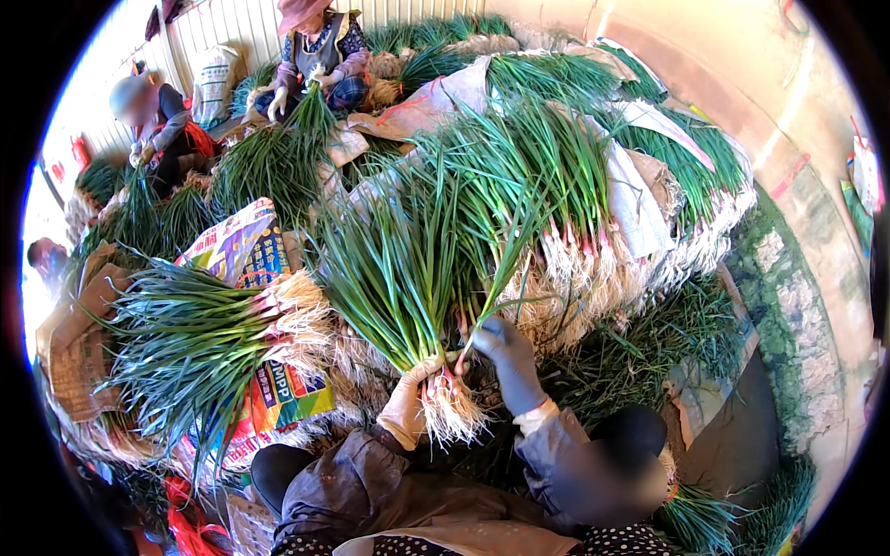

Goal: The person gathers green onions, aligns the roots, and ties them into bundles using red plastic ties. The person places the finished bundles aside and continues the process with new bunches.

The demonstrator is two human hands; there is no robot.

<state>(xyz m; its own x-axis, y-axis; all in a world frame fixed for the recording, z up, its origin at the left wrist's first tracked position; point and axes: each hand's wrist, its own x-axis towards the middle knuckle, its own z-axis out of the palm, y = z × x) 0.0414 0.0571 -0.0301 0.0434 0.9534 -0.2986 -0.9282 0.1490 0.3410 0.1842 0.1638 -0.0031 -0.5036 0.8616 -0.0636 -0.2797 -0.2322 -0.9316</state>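
My left hand (407, 403), in a pale glove, grips a bunch of green onions (403, 299) just above the roots. The leaves fan upward and away from me, and the pale stringy roots (453, 415) hang below the fist. At the bunch's right side, my grey-gloved right hand (513, 365) pinches a single green onion stalk (497, 292) low on its stem. That stalk leans to the right, apart from the main fan. Left of my hands, a pile of green onions (208, 330) lies on a colourful printed sack (295, 396), roots toward me.
Beyond my hands stands a large heap of green onions (514, 160), partly covered by pale sacking (636, 201). Loose leaf trimmings (646, 354) cover the ground at right. Two people, one in a pink hat (302, 14), sit handling onions at upper left. Red plastic ties (188, 521) lie at lower left.
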